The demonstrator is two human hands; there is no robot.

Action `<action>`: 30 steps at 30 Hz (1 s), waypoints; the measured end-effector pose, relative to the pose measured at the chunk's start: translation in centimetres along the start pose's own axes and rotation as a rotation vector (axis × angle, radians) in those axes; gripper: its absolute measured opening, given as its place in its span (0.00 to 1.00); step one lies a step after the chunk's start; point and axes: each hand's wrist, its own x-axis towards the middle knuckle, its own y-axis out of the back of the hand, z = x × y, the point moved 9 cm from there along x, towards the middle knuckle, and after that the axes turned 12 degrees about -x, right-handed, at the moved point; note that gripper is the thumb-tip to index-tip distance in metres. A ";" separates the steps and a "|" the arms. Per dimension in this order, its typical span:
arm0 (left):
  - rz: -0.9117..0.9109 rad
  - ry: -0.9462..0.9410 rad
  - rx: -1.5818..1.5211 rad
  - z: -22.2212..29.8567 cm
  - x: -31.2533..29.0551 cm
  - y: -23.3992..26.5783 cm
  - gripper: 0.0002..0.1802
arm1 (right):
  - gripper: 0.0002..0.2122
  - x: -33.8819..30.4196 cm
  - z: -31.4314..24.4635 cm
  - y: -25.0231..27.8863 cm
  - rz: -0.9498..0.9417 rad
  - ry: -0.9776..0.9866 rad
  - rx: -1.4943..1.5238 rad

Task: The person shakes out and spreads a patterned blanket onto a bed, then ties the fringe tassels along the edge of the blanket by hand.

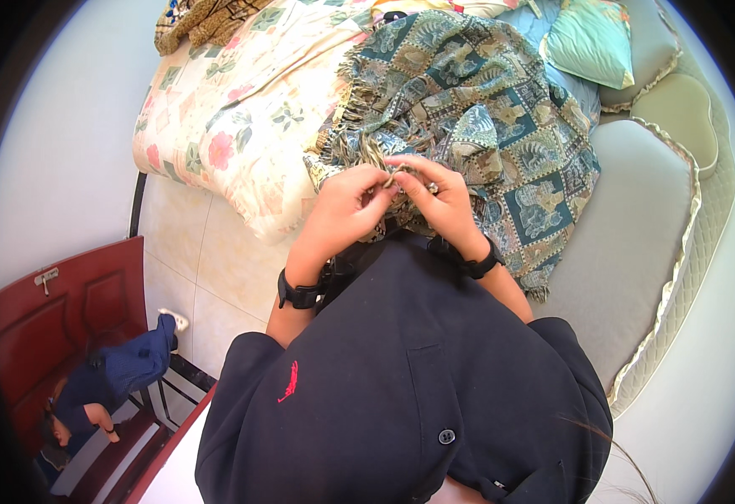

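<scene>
A fringed throw blanket point(527, 134) in teal, beige and brown patches lies rumpled in front of me. Its tan fringe point(367, 153) gathers in a tangle just beyond my hands. My left hand point(344, 208) pinches a few fringe strands between thumb and forefinger. Close against it, my right hand point(443, 202) is also closed, its thumb and forefinger on the same strands. A twisted or looped bit of fringe shows between the fingertips; whether it is knotted I cannot tell. Both wrists wear black bands.
Left of the throw lies a floral quilt point(224, 126). On the right are a grey cushioned pad point(636, 210) with a frilled edge and a pale green pillow point(590, 46). At lower left, another person point(123, 374) sits near a dark red door point(65, 294).
</scene>
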 end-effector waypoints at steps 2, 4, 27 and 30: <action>0.030 -0.028 -0.021 -0.6 -0.2 0.4 0.08 | 0.11 -0.1 -0.5 0.5 0.101 0.085 0.068; 0.060 0.033 0.001 -1.2 -0.3 0.6 0.08 | 0.11 -0.3 -1.0 0.2 0.035 0.059 0.184; -0.198 0.226 -0.119 -2.8 -1.0 -1.6 0.09 | 0.13 -0.1 -3.8 -0.2 -0.206 0.218 0.350; -0.157 0.225 -0.160 -3.7 -1.2 -1.6 0.10 | 0.12 0.1 -4.2 0.5 -0.088 0.268 0.336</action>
